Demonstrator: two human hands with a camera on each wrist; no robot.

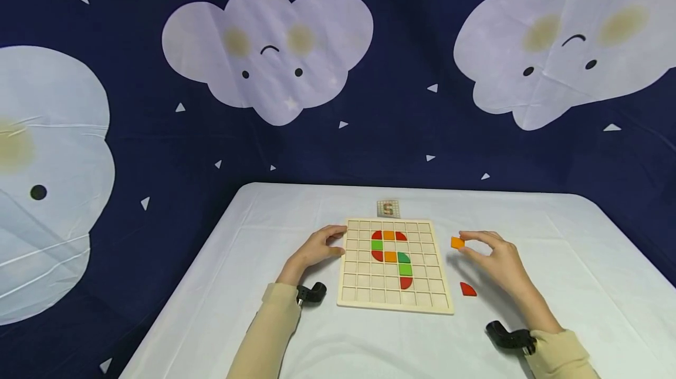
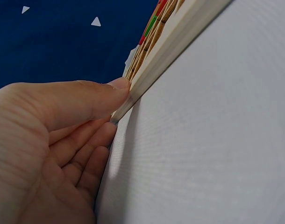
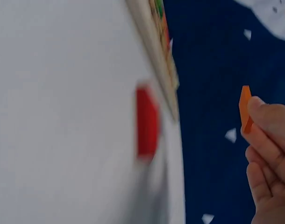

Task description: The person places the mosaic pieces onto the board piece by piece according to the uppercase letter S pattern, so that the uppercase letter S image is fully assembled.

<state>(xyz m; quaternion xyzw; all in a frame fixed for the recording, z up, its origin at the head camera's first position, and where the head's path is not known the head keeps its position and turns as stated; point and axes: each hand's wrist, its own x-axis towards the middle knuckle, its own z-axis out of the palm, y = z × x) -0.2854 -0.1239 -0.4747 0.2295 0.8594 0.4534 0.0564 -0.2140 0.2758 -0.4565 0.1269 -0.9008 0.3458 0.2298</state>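
A wooden grid board (image 1: 364, 295) lies on the white table. Red, orange and green tiles on it form an S-like line. My left hand (image 1: 318, 246) touches the board's left edge, thumb and fingertips set apart along the side. In the left wrist view the thumb (image 2: 86, 100) rests right at the wooden rim. Right of the board, my right hand (image 1: 496, 261) pinches an orange square tile (image 1: 457, 243) between thumb and finger, raised over the table. The right wrist view shows that tile (image 3: 245, 109) edge-on. Below it, a red quarter-circle tile (image 1: 467, 289) lies on the cloth.
A small card (image 1: 388, 209) with a similar figure on a grid lies behind the board. Past the table's far edge hangs a dark blue cloth (image 1: 401, 150) with white clouds. A black wrist device (image 1: 509, 337) sits at each sleeve cuff.
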